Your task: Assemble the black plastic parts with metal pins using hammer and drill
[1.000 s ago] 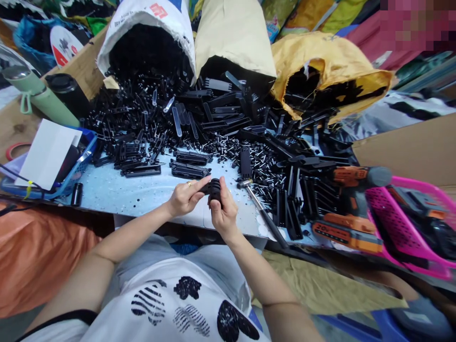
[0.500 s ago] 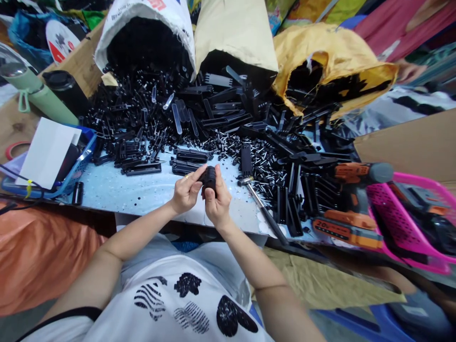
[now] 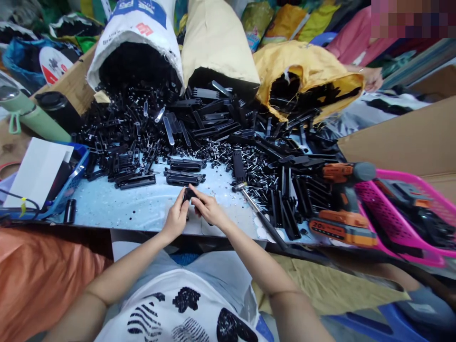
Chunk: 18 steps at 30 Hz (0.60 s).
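Left hand [image 3: 176, 217] and right hand [image 3: 209, 209] are both pinching one black part [image 3: 188, 194], can't really tell its long axis, and the hammer [image 3: 261, 215] lies nearer the right.

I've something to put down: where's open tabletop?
Widest: the blue tabletop between the small black cylinder and the left hand, though speckled. A smaller patch: between the right hand and the hammer. Crowded: the far side, heaped with black parts, and around the orange drill.

Black part [image 3: 188, 194], left grip [image 3: 176, 217] and right grip [image 3: 209, 209] around it; hammer [image 3: 259, 213] nearby
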Tool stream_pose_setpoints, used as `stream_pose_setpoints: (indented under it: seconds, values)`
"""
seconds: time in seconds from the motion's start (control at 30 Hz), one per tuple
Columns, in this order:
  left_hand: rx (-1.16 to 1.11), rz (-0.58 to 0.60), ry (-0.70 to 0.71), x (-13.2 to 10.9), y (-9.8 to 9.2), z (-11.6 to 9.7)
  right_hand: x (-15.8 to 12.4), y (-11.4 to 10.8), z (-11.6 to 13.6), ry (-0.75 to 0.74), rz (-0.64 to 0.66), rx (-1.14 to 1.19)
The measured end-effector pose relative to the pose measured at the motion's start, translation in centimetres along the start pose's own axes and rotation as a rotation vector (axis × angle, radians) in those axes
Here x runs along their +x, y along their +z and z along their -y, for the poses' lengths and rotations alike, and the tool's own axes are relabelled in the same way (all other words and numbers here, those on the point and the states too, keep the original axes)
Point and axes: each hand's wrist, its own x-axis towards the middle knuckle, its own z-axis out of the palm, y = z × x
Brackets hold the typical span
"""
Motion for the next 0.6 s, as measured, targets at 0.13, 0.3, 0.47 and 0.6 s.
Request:
stream_pose_setpoints:
  seconds: [0.13, 0.3, 0.47, 0.6]
  values:
    - [0.171, 0.043, -0.124, -2.2, -0.4, 1.0, 0.9, -1.3, -1.2, -0.060, 0.021, -0.326]
    - [0.600, -0.088, 0.046, -3.8, -2.0, 2.2, 4.7, -8.6, -3.5, -0.029, -0.123, -0.541]
    - [0.728, -0.114, 0.334, -4.5, -2.8, 3.8, 11.0, -19.5, -7.5, 0.076, -0.368, -0.783]
    - [0.762, -0.140, 0.396, -4.6, -2.5, 4.3, 15.9, -27.4, -11.7, 0.353, -0.438, -0.883]
